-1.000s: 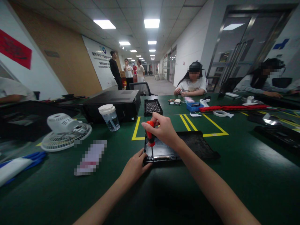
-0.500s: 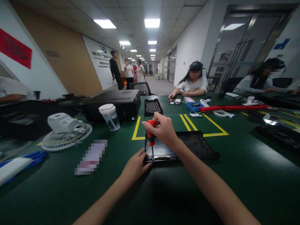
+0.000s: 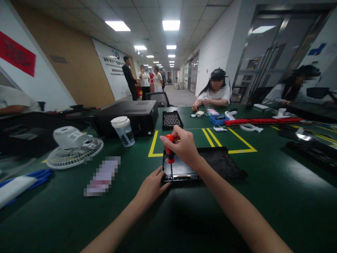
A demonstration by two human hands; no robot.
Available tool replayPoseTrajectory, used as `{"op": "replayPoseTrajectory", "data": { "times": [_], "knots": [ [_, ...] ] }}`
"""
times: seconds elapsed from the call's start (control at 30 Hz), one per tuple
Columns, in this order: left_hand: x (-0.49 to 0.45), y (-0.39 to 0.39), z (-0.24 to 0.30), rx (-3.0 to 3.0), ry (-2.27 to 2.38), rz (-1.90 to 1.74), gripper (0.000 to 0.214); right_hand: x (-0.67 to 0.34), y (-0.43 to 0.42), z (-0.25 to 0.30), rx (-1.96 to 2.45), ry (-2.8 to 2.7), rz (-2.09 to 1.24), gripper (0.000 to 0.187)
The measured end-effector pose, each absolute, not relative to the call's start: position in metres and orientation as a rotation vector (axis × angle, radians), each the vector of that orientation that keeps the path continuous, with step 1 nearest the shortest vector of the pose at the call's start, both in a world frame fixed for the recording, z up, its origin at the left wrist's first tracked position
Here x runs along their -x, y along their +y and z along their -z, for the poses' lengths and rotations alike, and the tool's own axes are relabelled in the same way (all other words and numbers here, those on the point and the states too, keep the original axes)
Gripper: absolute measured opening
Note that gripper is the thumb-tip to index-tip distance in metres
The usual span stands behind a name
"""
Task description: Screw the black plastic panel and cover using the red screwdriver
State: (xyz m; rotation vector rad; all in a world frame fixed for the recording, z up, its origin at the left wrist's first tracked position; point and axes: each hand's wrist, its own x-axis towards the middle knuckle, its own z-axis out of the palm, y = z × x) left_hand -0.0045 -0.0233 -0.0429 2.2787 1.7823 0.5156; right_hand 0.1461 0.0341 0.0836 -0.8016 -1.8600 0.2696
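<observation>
within the right hand, an upright screwdriver

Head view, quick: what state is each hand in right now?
Left hand: holding the black casing at its near-left corner.
Right hand: closed around the red-and-black screwdriver, shaft pointing down.

Rectangular ceiling lights are glowing overexposed white, while everything around is looking dim. Pale glare is spreading over the dark green tabletop at right, and soft shadow is pooling before the black casing. Toward the edges, the lens is stretching and tilting the glass doors, detail is smearing, and blocky pixelation is masking a flat pale item.
</observation>
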Motion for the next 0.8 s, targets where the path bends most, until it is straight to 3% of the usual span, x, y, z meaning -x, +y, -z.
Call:
{"op": "replayPoseTrajectory", "data": {
  "times": [0.47, 0.57, 0.8],
  "knots": [
    [0.006, -0.024, 0.041, -2.287, 1.779, -0.495, 0.025, -0.145, 0.035, -0.084, 0.744, -1.903, -0.510, 0.022],
    [0.006, -0.025, 0.041, -2.296, 1.798, -0.463, 0.027, -0.146, 0.037, -0.084, 0.705, -1.943, -0.560, 0.026],
    [0.005, -0.025, 0.039, -2.317, 1.799, -0.467, 0.029, -0.147, 0.046, -0.078, 0.369, -1.809, -1.225, 0.026]
  ]
}}
